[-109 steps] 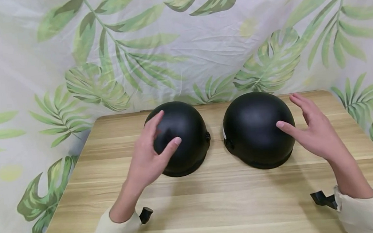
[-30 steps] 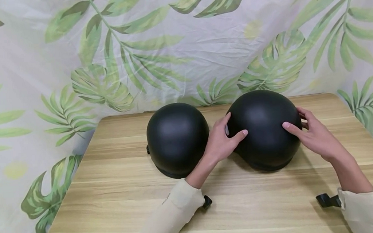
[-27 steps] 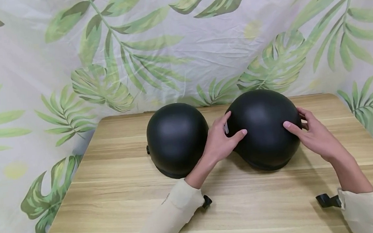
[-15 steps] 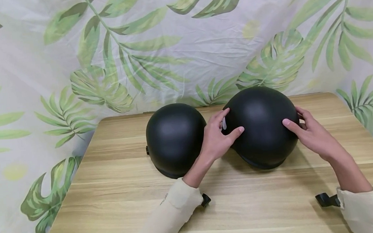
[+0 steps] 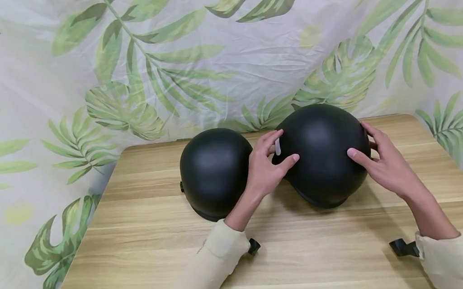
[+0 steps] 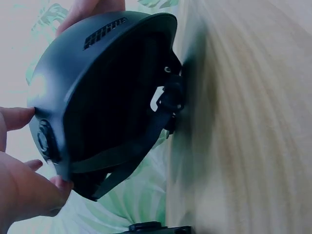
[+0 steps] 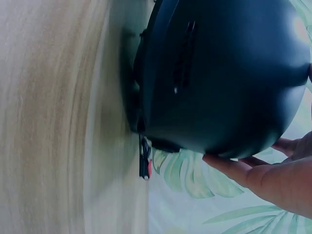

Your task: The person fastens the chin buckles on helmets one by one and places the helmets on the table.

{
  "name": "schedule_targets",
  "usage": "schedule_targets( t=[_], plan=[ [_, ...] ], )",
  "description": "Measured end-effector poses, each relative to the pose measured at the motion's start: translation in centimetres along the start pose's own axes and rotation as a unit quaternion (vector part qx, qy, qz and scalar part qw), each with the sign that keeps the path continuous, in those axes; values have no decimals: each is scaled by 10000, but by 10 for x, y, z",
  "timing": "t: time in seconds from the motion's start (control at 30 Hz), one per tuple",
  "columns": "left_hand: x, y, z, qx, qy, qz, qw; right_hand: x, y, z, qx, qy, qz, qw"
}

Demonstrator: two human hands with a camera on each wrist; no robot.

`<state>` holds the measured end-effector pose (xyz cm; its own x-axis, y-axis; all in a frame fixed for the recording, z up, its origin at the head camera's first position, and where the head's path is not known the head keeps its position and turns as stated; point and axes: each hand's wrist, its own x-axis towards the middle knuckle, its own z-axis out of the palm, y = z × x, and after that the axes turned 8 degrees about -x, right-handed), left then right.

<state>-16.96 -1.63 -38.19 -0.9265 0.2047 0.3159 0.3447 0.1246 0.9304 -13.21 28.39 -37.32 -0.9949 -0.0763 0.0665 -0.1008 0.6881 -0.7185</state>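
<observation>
Both hands hold the right-hand black helmet (image 5: 324,155) from its two sides. The left hand (image 5: 264,169) grips its left edge, thumb on the shell's near face, beside a pale strip (image 5: 278,147). On the opposite side, the right hand (image 5: 386,166) has its thumb on the front and fingers behind. Tilted, the helmet shows its dark inside and a chin strap (image 6: 131,151) in the left wrist view. A buckle with a red part (image 7: 149,167) hangs below the rim in the right wrist view. Whether the whole rim is off the table, I cannot tell.
A second black helmet (image 5: 217,168) stands dome up on the wooden table (image 5: 142,251), just left of the left hand and forearm. Behind the table's back edge hangs a leaf-patterned cloth (image 5: 249,61). Black mounts (image 5: 403,248) stick out from both sleeves.
The left hand has crossed from the left helmet to the right one, and the right hand has closed in on it. Over the last second, the held helmet has risen and tilted slightly leftward.
</observation>
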Motion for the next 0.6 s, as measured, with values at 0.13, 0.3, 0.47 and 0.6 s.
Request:
schedule_targets(
  t=[0.13, 0.3, 0.47, 0.6],
  plan=[
    [2, 4, -1, -267, 200, 414, 9986, 0, 0, -2, 10, -111, 4, 9999],
    [3, 7, -1, -588, 345, 665, 9955, 0, -3, -1, 142, -204, 21, 9997],
    [2, 8, 0, -661, 505, 473, 9954, 1, -5, 2, 217, -4, 38, 9998],
    [1, 11, 0, -314, 652, 41, 9974, 1, -6, 3, 150, 114, 126, 9997]
  ],
)
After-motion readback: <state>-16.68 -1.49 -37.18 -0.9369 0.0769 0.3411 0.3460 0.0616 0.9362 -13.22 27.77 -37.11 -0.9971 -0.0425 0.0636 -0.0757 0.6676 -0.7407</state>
